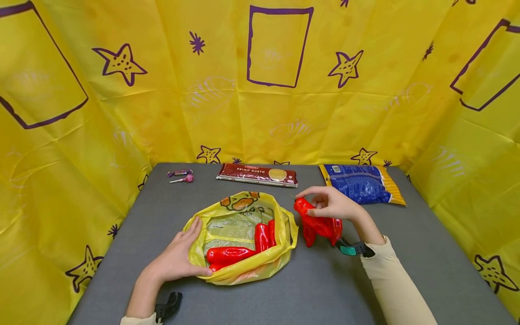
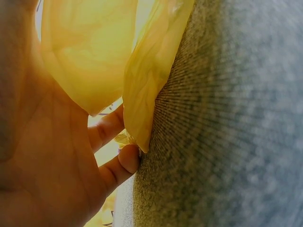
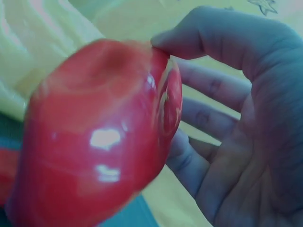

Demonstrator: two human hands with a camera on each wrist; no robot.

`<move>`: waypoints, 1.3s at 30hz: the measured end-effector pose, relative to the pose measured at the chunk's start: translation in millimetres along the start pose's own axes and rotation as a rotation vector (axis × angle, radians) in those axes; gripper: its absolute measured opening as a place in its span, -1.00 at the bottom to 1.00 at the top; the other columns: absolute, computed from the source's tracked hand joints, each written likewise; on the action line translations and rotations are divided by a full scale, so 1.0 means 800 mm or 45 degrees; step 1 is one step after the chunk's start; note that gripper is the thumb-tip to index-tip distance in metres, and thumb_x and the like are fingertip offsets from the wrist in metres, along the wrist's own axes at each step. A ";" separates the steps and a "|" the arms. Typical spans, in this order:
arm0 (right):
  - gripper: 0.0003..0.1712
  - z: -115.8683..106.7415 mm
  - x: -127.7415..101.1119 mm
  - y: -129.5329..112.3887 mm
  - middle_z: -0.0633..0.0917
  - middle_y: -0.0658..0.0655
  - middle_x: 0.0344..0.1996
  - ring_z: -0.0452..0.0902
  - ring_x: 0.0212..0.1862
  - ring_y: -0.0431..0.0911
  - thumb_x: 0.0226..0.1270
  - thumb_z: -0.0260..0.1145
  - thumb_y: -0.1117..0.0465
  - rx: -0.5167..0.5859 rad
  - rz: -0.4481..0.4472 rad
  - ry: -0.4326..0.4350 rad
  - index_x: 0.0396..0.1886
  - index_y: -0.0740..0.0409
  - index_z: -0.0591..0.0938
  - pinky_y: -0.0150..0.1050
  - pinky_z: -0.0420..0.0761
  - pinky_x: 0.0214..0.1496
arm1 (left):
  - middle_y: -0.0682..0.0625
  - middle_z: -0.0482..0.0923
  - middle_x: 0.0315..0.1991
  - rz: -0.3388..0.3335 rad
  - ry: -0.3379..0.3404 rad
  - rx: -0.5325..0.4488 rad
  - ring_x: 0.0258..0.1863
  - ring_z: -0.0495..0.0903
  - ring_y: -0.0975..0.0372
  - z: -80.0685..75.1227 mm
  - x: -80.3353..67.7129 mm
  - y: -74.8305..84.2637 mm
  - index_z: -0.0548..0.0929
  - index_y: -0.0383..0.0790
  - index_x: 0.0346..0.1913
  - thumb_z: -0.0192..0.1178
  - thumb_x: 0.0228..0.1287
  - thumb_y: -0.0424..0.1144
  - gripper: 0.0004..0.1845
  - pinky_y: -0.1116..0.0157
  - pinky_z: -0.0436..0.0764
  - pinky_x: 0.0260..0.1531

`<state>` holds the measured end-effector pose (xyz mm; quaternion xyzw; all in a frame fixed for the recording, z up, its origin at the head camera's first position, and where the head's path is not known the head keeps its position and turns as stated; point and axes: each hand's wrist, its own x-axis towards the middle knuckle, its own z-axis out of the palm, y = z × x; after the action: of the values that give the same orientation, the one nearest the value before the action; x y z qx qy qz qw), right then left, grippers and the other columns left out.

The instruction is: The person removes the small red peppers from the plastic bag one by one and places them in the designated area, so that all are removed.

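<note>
In the head view my right hand (image 1: 331,203) pinches a glossy red pepper (image 1: 307,211) by its upper part, with a thin stem at its top. More red peppers (image 1: 308,235) hang or lie just under that hand. Up close, the right wrist view has one shiny red pepper (image 3: 94,137) beside the thumb and fingers. A yellow plastic bag (image 1: 260,271) stands mouth up left of it, with several red peppers (image 1: 229,256) inside. Against the bag's left side rests my left hand (image 1: 174,257), fingers and thumb spread along the rim; the left wrist view shows its fingers (image 2: 111,172) beside the thin plastic.
Behind the bag lies a dark red Primo Gusto packet (image 1: 260,175). A blue and yellow packet (image 1: 359,183) is at the back right. A wrapped sweet (image 1: 180,173) and a pink lollipop (image 1: 187,178) lie at the back left. Yellow curtains (image 1: 227,113) border the grey table (image 1: 134,225).
</note>
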<state>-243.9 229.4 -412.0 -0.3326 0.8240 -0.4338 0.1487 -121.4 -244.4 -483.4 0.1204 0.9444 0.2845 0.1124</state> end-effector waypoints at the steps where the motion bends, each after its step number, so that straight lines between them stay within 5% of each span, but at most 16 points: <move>1: -0.50 -0.001 -0.007 0.005 0.69 0.11 -0.31 0.51 -0.50 -0.15 0.35 0.47 0.30 0.003 0.029 0.029 0.29 0.13 0.69 -0.28 0.62 -0.41 | -0.14 -0.19 0.76 -0.002 -0.002 -0.001 0.44 0.23 -0.12 0.000 0.000 0.000 -0.08 -0.18 0.74 0.56 -0.17 0.49 0.56 -0.29 0.45 0.29; 10: -0.48 -0.012 -0.071 0.042 0.69 0.27 -0.13 0.62 -0.28 -0.02 0.39 0.48 0.29 0.042 0.240 0.327 0.33 0.17 0.66 -0.26 0.65 -0.32 | -0.17 -0.20 0.76 0.020 0.004 -0.013 0.50 0.16 -0.26 0.002 0.001 -0.002 -0.07 -0.19 0.74 0.58 -0.15 0.46 0.54 -0.38 0.36 0.32; 19: -0.46 -0.010 -0.120 0.069 0.68 0.27 -0.12 0.59 -0.39 -0.11 0.47 0.43 0.27 0.022 0.386 0.533 0.39 0.29 0.58 -0.28 0.58 -0.37 | -0.19 -0.20 0.76 0.026 0.009 -0.019 0.51 0.12 -0.35 0.003 0.000 -0.002 -0.07 -0.20 0.74 0.59 -0.15 0.45 0.54 -0.42 0.31 0.33; 29: -0.41 -0.008 -0.142 0.110 0.58 0.47 0.30 0.66 -0.34 -0.23 0.55 0.38 0.14 -0.015 0.572 0.707 0.44 0.29 0.54 -0.31 0.62 -0.29 | -0.20 -0.17 0.75 0.047 0.037 -0.006 0.50 0.17 -0.29 0.000 0.000 -0.002 -0.04 -0.22 0.73 0.59 -0.16 0.45 0.54 -0.38 0.35 0.33; 39: -0.42 0.003 -0.154 0.143 0.63 0.42 0.24 0.63 -0.24 -0.44 0.51 0.40 0.19 0.043 0.541 0.866 0.40 0.38 0.56 -0.40 0.63 -0.27 | -0.15 -0.18 0.76 0.018 0.007 -0.001 0.44 0.23 -0.13 -0.001 -0.003 -0.001 -0.06 -0.19 0.74 0.58 -0.14 0.46 0.53 -0.29 0.42 0.32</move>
<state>-200.2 357.7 -511.6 0.0105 0.8694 -0.4923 -0.0406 -119.6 -246.3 -482.5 0.1262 0.9437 0.2860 0.1080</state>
